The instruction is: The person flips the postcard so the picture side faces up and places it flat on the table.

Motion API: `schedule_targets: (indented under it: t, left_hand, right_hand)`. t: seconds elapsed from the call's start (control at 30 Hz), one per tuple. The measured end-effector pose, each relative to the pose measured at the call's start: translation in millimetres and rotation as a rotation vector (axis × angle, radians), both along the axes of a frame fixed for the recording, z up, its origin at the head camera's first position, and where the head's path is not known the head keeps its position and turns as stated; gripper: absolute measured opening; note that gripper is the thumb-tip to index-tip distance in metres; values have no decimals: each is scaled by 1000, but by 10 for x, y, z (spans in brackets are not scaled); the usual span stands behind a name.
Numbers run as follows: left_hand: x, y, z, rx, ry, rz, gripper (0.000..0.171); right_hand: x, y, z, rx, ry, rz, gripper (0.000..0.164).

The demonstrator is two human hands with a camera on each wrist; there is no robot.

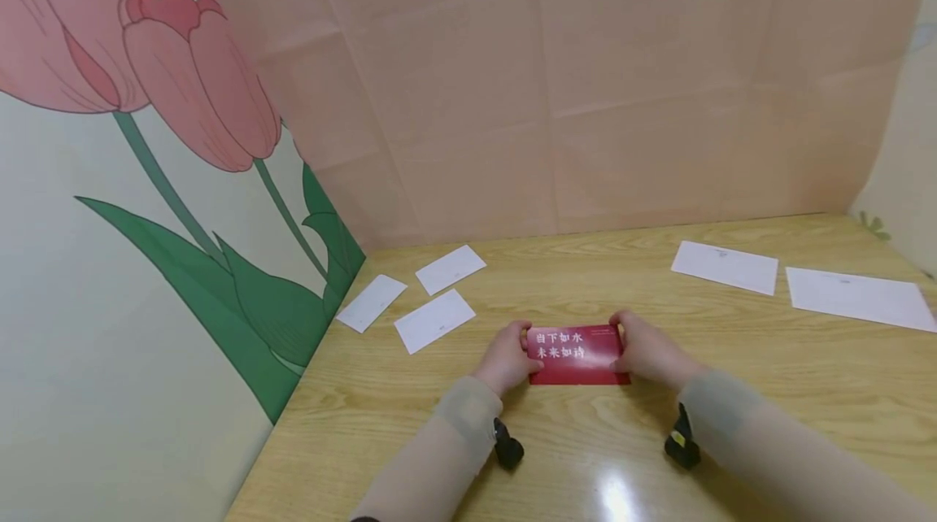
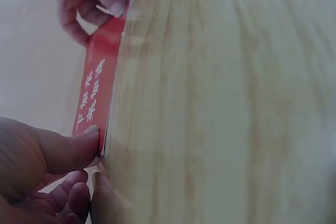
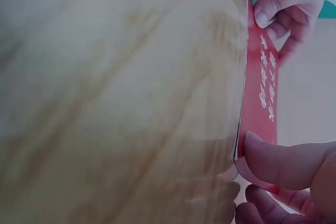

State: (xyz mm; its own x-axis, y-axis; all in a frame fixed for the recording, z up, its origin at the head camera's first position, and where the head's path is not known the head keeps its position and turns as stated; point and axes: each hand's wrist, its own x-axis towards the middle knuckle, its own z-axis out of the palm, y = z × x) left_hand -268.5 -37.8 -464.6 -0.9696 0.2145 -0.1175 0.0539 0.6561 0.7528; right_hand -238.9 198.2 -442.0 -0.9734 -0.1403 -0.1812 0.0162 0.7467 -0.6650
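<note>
A red card with white Chinese characters (image 1: 578,359) is held between the two hands, over the wooden table near its middle. The left hand (image 1: 507,358) pinches its left end, thumb on the printed face and fingers behind. At the other end the right hand (image 1: 651,350) pinches it the same way. In the left wrist view the left thumb (image 2: 73,148) presses the card's near corner, and the lower long edge runs close over the tabletop. The right wrist view shows the right thumb (image 3: 278,161) on the red face, with the fingers partly hidden behind the card.
Several white cards lie on the wooden table (image 1: 586,457): a group at the back left, including one white card (image 1: 435,320), and two at the right, one being a white card (image 1: 725,267). A pink cloth (image 1: 586,83) hangs behind; a tulip-painted wall (image 1: 146,302) borders the left.
</note>
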Motion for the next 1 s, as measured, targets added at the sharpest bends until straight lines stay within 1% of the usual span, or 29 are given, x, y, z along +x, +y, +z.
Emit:
schedule_targets:
  t: [0.07, 0.23, 0.4, 0.63, 0.73, 0.8, 0.83, 0.9, 0.97, 1.0]
  left_hand:
    - [-4, 4, -7, -17, -5, 6, 66]
    - [-10, 11, -10, -98, 3, 6, 64]
    - [1, 15, -1, -181, 14, -20, 64]
    - [19, 27, 16, -268, 39, -64, 64]
    - [48, 33, 45, -320, 83, -84, 62]
    - [98, 46, 90, -385, 145, -135, 56]
    - [133, 54, 114, -434, 185, -181, 53]
    - [228, 81, 167, -544, 279, -298, 46]
    - [350, 120, 221, -631, 335, -426, 44]
    - [416, 141, 242, -670, 349, -485, 45]
  right_hand:
    - [-5, -3, -2, 15, 15, 1, 71]
    - [-17, 1, -12, 69, 37, 3, 72]
    - [-8, 8, -1, 118, 36, 17, 70]
    - [-10, 17, -2, 167, 38, 48, 70]
    - [-13, 19, -11, 181, 45, 60, 71]
    - [-11, 21, -15, 185, 41, 63, 71]
    - [-11, 23, -17, 185, 42, 67, 72]
    - [-10, 23, -19, 188, 40, 72, 72]
    - [-8, 22, -22, 193, 42, 75, 71]
    - [-8, 21, -24, 194, 44, 76, 71]
